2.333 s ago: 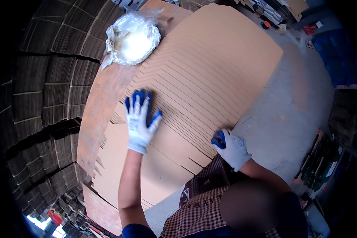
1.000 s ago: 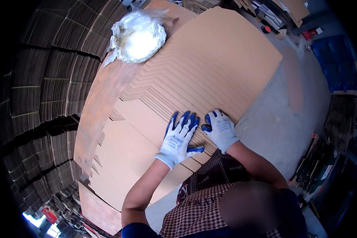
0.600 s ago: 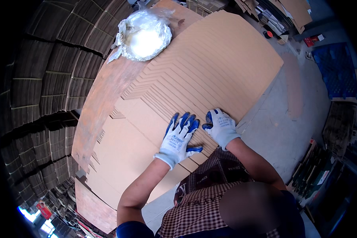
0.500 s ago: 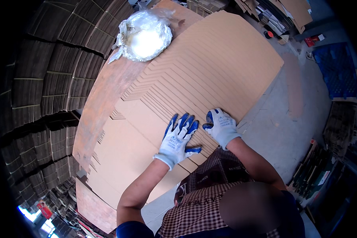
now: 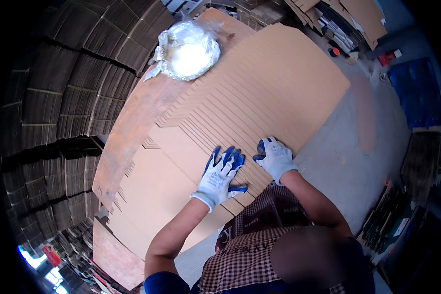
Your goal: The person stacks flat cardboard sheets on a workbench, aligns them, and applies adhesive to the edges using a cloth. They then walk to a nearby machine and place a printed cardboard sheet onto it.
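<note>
A bundle in clear plastic [image 5: 188, 55] is being carried by the far end of the wooden desk [image 5: 127, 122]. Left of the desk, brown stacks [image 5: 44, 108] are being held by pale straps. Grey floor [image 5: 333, 161] is being seen right of the desk, and a blue object [image 5: 416, 93] is being glimpsed farther right. Beyond the desk's far right corner, loose cardboard pieces [image 5: 360, 19] are being shown.

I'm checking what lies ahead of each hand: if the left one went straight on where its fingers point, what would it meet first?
Likely the stepped edges of the fanned cardboard sheets, just ahead of the left hand; whether they would catch it or pass beneath is unclear.
</note>
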The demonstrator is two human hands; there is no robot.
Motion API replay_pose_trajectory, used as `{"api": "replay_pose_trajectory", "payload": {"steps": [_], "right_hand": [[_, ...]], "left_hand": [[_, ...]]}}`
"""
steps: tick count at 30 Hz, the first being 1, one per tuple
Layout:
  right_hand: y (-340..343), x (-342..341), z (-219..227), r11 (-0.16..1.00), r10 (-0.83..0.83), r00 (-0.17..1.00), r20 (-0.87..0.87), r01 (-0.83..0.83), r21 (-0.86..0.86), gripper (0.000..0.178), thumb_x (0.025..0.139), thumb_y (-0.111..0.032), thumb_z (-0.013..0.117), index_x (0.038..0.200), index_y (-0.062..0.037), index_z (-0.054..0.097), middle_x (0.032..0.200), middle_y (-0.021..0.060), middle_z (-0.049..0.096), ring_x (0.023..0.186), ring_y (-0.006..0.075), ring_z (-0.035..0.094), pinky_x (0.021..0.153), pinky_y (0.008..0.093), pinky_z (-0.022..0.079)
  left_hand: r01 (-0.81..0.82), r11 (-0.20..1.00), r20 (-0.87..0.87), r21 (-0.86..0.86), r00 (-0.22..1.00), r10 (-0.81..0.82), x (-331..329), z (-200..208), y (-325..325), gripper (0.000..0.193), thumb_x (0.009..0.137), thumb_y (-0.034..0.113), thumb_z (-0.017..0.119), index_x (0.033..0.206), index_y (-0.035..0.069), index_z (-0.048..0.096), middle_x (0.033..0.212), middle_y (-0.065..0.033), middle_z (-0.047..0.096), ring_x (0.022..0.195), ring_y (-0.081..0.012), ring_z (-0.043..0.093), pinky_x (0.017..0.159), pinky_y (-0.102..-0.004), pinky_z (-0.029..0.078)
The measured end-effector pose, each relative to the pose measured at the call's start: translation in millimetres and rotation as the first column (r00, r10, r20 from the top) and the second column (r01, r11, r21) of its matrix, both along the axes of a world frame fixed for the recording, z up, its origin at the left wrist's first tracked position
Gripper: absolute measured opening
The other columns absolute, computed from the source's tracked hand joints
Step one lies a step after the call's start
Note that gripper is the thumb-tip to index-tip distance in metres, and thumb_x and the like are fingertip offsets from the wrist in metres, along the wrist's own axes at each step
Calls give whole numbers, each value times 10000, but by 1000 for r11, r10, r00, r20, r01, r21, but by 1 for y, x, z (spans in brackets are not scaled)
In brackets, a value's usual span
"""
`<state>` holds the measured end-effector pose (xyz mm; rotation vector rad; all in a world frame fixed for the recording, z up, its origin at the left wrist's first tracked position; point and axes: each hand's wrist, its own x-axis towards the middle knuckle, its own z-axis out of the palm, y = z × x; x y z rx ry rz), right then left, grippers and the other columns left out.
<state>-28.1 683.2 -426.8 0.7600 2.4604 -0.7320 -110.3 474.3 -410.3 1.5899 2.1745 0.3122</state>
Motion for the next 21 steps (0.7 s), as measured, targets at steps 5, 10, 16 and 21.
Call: {"api": "replay_pose_trajectory", "payload": {"steps": [5, 10, 16, 21], "right_hand": [[0, 0, -5, 1000, 8, 1000, 14, -8, -10, 435, 785, -394, 789, 1090, -142, 610, 1163, 108, 612, 1079, 327, 625, 887, 468, 509], [-2, -5, 0, 999, 51, 996, 73, -51, 2, 476, 807, -406, 776, 1161, -142, 599, 1219, 122, 591, 1131, 334, 618, 911, 487, 508], [3, -7, 1, 997, 71, 995, 73, -70, -22, 469, 832, -381, 755, 1194, -134, 586, 1266, 140, 580, 1171, 347, 596, 947, 477, 490], [2, -9, 12, 996, 78, 994, 75, -75, -41, 482, 839, -361, 750, 1217, -120, 575, 1298, 157, 570, 1197, 350, 583, 973, 472, 482]], "left_hand": [[-8, 1000, -22, 18, 1000, 8, 3, 3, -8, 936, 815, 666, 602, 1501, 62, 400, 1572, -150, 349, 1486, -321, 271, 1233, -577, 91], [-39, 995, -13, 88, 999, 40, 9, 6, -8, 898, 824, 652, 609, 1476, 59, 439, 1550, -154, 381, 1477, -322, 289, 1230, -582, 101], [-56, 995, -58, 87, 996, 62, 18, -4, 2, 869, 846, 653, 587, 1486, 84, 435, 1555, -131, 385, 1475, -307, 292, 1237, -554, 103], [-47, 994, -84, 99, 995, 55, 19, -10, -3, 869, 851, 662, 567, 1484, 82, 439, 1550, -131, 393, 1474, -306, 290, 1239, -553, 96]]}}
